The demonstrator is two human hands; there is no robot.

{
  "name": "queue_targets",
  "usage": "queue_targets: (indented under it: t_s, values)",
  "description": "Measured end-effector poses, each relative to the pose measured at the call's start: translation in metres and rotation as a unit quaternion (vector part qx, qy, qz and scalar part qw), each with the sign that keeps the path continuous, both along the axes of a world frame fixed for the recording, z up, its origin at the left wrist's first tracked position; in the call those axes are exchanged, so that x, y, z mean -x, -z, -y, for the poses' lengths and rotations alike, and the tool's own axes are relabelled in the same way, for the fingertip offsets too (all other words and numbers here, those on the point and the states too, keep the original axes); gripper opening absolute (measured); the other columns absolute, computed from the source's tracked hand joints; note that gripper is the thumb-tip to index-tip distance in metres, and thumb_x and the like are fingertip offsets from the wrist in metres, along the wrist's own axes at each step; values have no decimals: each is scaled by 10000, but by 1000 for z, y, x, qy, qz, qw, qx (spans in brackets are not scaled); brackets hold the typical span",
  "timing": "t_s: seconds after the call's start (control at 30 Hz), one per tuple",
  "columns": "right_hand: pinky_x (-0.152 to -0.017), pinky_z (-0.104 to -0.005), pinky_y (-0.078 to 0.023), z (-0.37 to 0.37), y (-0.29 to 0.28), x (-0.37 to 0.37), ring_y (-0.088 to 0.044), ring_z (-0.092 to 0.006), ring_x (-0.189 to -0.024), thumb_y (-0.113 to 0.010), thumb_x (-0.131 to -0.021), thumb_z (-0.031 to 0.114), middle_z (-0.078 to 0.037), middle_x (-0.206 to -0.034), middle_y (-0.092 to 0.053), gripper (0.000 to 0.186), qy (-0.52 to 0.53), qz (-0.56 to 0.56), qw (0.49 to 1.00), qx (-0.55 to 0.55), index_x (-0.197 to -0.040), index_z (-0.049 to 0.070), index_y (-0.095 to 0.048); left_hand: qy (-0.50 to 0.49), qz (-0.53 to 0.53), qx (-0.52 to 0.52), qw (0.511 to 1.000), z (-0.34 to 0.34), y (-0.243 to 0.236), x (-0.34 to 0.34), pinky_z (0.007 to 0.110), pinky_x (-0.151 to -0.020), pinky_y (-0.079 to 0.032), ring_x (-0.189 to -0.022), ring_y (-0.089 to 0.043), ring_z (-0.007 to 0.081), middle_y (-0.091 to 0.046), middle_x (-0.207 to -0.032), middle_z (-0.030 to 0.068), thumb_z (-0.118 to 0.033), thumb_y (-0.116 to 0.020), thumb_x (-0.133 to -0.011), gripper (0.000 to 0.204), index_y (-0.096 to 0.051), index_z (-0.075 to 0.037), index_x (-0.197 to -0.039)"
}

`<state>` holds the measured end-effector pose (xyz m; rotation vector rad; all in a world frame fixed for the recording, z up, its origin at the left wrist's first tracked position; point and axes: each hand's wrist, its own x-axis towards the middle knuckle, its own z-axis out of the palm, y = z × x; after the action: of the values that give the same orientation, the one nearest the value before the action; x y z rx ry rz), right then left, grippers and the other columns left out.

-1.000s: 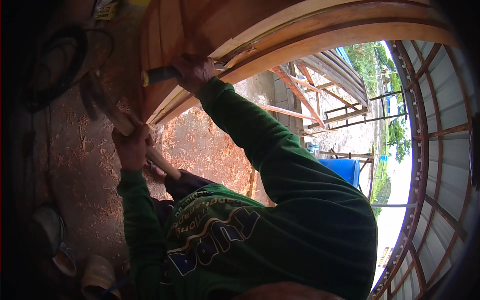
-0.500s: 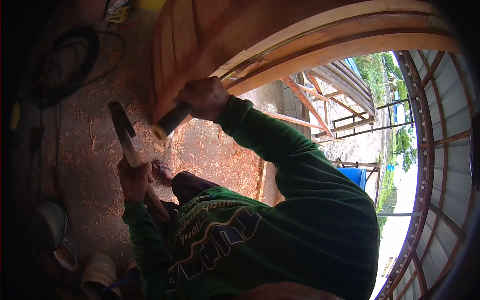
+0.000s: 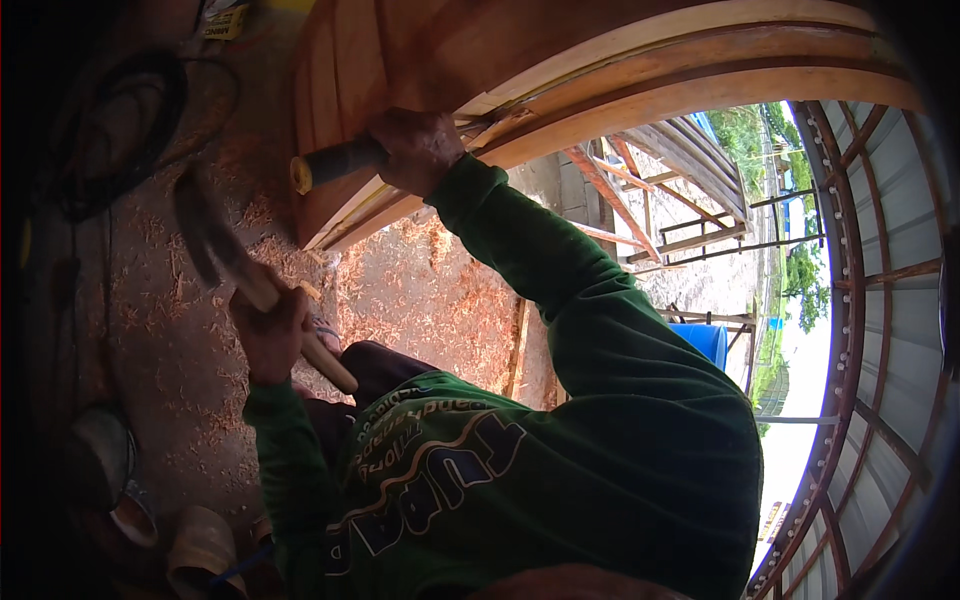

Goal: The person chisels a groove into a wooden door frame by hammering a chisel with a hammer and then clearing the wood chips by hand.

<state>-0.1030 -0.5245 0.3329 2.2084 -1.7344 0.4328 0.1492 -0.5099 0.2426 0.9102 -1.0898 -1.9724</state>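
Observation:
My left hand (image 3: 268,325) is closed round the pale wooden handle of a hammer (image 3: 322,362). The hammer's dark head is blurred, to the left of the chisel's butt end. Stretched forward, my right hand (image 3: 420,150) grips a chisel (image 3: 345,163) with a thick dark handle and a yellowish end facing the hammer. Its working end points right, into a groove along the edge of a curved wooden piece (image 3: 600,115). Wood looks splintered there, and the blade is hard to make out. Both sleeves are green.
Wood shavings lie over the floor (image 3: 180,300). A coiled black hose or cable (image 3: 170,120) is at the far left, with round containers (image 3: 200,550) at the lower left. Timber frames (image 3: 690,180) and a blue drum (image 3: 700,342) stand at right, before a corrugated metal sheet (image 3: 900,350).
The right hand has shifted slightly forward and the chisel has swung from slanting to nearly level, its working end at the groove. The hammer has tipped left and its head is moving.

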Motion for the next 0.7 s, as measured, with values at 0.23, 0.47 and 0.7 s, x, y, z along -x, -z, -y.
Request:
queue_targets:
  t_s: [0.23, 0.47, 0.7]
  values:
    - [-544, -401, -514, 1, 5, 12, -640, -241, -663, -676, -668, 94, -37, -691, -609, 112, 17, 19, 999, 27, -740, 140, -603, -1, -49, 1, 999, 17, 4, 15, 274, -392, -415, -431, -519, 119, -493, -565, 18, 12, -596, -718, 168, -495, -27, -847]
    - [-548, -414, -517, 1, 5, 17, -654, -248, -688, -668, -697, 121, -44, -693, -613, 93, 52, 28, 998, 23, -748, 143, -593, 44, 2, 59, 997, 35, -18, 25, 275, -402, -407, -421, -501, 118, -489, -550, 15, 32, -594, -731, 151, -472, -29, -794]
    - [-551, -394, -520, -3, 8, 21, -639, -273, -678, -700, -652, 100, -61, -719, -616, 148, 45, 17, 999, 12, -762, 128, -605, 59, 49, 58, 995, 19, -8, 30, 262, -401, -401, -421, -499, 113, -481, -551, 22, 30, -589, -749, 151, -463, -46, -780]
